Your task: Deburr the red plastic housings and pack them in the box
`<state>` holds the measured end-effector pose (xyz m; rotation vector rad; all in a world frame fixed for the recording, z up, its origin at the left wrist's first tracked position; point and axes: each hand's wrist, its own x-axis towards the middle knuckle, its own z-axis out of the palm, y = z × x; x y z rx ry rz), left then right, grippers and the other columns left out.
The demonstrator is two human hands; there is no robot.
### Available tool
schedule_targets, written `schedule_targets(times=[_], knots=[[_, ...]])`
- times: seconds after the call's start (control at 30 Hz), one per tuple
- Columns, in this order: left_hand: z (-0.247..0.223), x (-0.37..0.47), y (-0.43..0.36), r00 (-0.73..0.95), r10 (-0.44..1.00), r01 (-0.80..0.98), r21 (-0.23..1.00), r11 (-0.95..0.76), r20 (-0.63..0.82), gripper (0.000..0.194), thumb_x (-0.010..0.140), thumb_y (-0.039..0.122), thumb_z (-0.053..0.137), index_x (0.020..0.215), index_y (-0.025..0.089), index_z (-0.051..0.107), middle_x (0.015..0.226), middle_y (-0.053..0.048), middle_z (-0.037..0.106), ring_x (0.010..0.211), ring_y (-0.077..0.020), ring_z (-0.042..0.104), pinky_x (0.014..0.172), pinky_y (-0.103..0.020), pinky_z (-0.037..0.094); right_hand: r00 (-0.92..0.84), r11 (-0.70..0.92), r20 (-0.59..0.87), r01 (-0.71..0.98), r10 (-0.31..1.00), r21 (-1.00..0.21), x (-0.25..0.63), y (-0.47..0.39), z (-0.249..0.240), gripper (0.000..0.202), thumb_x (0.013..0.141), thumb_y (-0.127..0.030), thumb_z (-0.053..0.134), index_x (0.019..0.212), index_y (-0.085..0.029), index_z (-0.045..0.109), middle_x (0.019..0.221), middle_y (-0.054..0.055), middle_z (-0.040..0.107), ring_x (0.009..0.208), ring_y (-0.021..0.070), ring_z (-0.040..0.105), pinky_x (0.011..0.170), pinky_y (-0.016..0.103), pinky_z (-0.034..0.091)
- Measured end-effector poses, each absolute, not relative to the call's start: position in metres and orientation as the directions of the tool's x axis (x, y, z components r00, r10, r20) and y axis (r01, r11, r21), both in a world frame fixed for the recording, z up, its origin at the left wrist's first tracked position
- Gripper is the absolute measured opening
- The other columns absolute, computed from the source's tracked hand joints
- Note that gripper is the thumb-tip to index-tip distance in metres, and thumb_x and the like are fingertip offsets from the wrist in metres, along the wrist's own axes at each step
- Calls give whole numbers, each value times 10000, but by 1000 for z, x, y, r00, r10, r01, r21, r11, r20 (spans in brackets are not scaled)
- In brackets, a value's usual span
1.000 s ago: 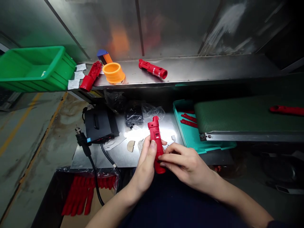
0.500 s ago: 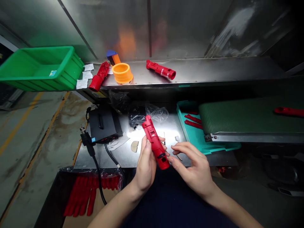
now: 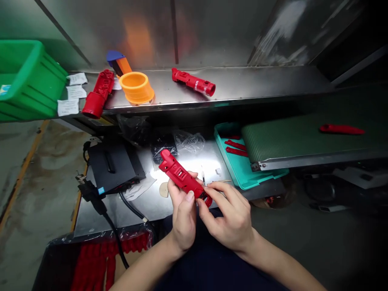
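Note:
My left hand is wrapped round a long red plastic housing, tube-shaped with small slots along its upper side. The housing points up and to the left, tilted over the metal bench. At its near end, by a small black part, the thumb and fingers of my right hand close on the housing. The right fingertips partly cover that end. Just beyond my hands, a thin pen-like tool and a pale rounded piece lie on the bench.
A metal shelf carries a red housing, an orange ring and a green bin. A teal tray sits under the green conveyor belt. Left are a black box and a plug with cable.
My right hand has moved in from beside the housing onto its near end. The housing has tilted further left. The whole view has shifted, and the red part on the belt appears further left.

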<state>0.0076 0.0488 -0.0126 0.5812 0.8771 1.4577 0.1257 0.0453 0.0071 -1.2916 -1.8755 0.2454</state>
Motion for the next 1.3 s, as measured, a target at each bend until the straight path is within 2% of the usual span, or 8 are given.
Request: schedule_targets(times=[0.17, 0.33, 0.4, 0.5, 0.6, 0.73, 0.97, 1.3], knots=[[-14, 4, 53, -67, 982, -618, 780, 96, -175, 319, 936, 265, 597, 1248, 325, 567, 1172, -44, 620, 977, -216, 621, 840, -390, 584, -123, 395, 426, 661, 896, -639, 123, 49, 5, 212, 907, -133, 661, 1108, -86, 710, 1014, 165, 730, 883, 257, 714, 769, 399, 618], [-15, 3, 57, -33, 985, -551, 826, 121, -166, 347, 927, 215, 612, 1250, 334, 564, 1140, -33, 623, 987, -222, 599, 938, -414, 534, -190, 437, 488, 771, 852, -463, 120, 49, 0, 261, 918, -138, 663, 1162, -55, 699, 1065, 206, 735, 917, 306, 722, 781, 450, 619], [-17, 2, 59, -31, 984, -534, 835, 134, -177, 402, 899, 178, 625, 1259, 344, 556, 1157, -27, 617, 989, -222, 595, 938, -409, 532, -203, 424, 462, 787, 864, -448, 123, 50, -1, 268, 932, -151, 647, 1179, -56, 694, 1104, 220, 724, 942, 323, 721, 794, 473, 617], [-19, 2, 62, -9, 985, -576, 806, 137, -173, 438, 865, 138, 623, 1247, 346, 567, 1170, -14, 610, 936, -200, 606, 889, -380, 545, -146, 339, 332, 676, 932, -654, 132, 55, 0, 284, 947, -193, 635, 1212, -99, 676, 1180, 198, 697, 1053, 312, 705, 895, 472, 606], [-20, 3, 62, 42, 988, -633, 761, 139, -145, 449, 834, 131, 635, 1237, 322, 585, 1160, -12, 612, 927, -194, 613, 873, -369, 541, -100, 105, 74, 354, 992, -929, 145, 64, 1, 274, 951, -252, 646, 1212, -170, 654, 1170, 122, 695, 1035, 241, 714, 917, 397, 609], [-18, 9, 59, 107, 986, -633, 756, 167, -128, 497, 844, 127, 670, 1291, 323, 574, 1114, -12, 615, 889, -163, 587, 750, -281, 519, -203, -150, -163, 81, 966, -985, 157, 75, 1, 236, 912, -288, 698, 1134, -217, 659, 1067, 52, 734, 920, 193, 724, 873, 351, 611], [-16, 28, 54, 76, 992, -605, 785, 129, -105, 457, 874, 120, 644, 1282, 311, 567, 1105, -9, 606, 998, -168, 585, 880, -297, 518, -261, -137, -138, 25, 955, -990, 172, 80, -5, 229, 921, -296, 704, 1127, -221, 639, 1054, 40, 724, 939, 183, 699, 882, 347, 585], [-10, 51, 53, -28, 990, -586, 805, 93, -135, 469, 855, 102, 647, 1280, 289, 573, 1107, -13, 628, 1003, -176, 611, 914, -320, 530, -366, -110, -102, -3, 925, -994, 197, 91, -3, 256, 910, -253, 693, 1153, -206, 630, 1078, 48, 715, 934, 174, 691, 897, 348, 590]])
